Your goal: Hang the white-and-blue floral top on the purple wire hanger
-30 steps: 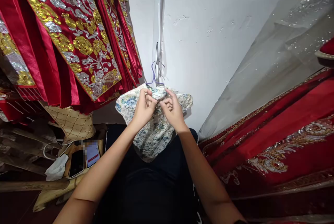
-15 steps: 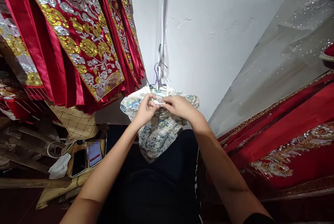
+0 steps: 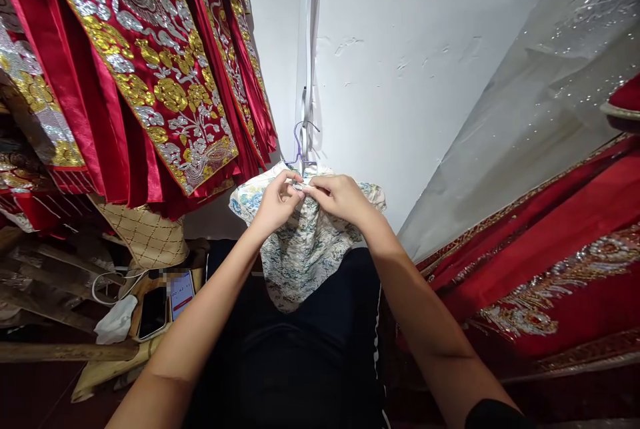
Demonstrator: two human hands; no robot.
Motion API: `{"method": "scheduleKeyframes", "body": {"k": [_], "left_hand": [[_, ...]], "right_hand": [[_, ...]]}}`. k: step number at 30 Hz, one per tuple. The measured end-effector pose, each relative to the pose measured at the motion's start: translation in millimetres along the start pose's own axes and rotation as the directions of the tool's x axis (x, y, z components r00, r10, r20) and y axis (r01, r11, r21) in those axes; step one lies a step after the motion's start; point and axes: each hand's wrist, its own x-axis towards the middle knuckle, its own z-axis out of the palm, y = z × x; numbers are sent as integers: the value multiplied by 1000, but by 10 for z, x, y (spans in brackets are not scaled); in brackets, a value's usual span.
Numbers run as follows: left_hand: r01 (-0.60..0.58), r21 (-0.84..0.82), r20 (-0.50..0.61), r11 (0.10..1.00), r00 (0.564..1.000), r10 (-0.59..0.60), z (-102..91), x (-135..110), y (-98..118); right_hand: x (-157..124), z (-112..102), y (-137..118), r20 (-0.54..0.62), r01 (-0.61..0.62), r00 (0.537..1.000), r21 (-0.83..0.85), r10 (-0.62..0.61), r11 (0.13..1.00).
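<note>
Pinching the collar of a floral top, the left hand and right hand meet fingertip to fingertip just below a purple hanger. Both hands are closed on the fabric at the neckline. The top hangs from the hanger against a white wall, its body falling below and between the wrists. Red embroidered robes hang to the left, red cloth lies to the right, and two phones rest lower left.
</note>
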Motion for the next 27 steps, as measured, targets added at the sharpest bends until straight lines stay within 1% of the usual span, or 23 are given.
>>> {"method": "scheduleKeyframes", "body": {"k": [5,9,11,13,14,17,19,21,23,25,27], "left_hand": [[39,41,42,998,998,-41,-73,-11,-28],[45,34,50,998,998,-47,-104,20,-35],[105,-17,74,994,992,-103,-126,41,-38],[164,-86,75,983,985,-158,-151,60,-33],[172,-117,58,978,984,-167,-162,70,-26],[129,-160,-7,979,991,-132,-163,98,0],[111,-151,-13,982,993,-114,-125,105,-18],[109,-113,8,988,994,-108,-60,82,-100],[118,-42,53,992,992,-115,13,13,-251],[128,61,99,990,986,-134,58,-98,-437],[139,182,121,974,979,-162,44,-226,-601]], "right_hand": [[-8,144,52,-32,29,999,14,-29,999],[-15,294,103,-170,27,985,67,-15,997],[-11,351,122,-213,11,977,95,10,995],[-2,385,135,-207,-13,978,110,36,994],[5,394,138,-187,-26,981,111,47,993],[36,409,139,-96,-45,994,93,54,995],[59,412,137,-70,-40,996,76,46,996],[79,398,136,-103,-33,994,65,40,997],[94,345,136,-184,-22,982,73,36,997],[97,241,143,-297,-18,954,99,47,995],[71,94,173,-380,-30,922,120,74,992]]}}
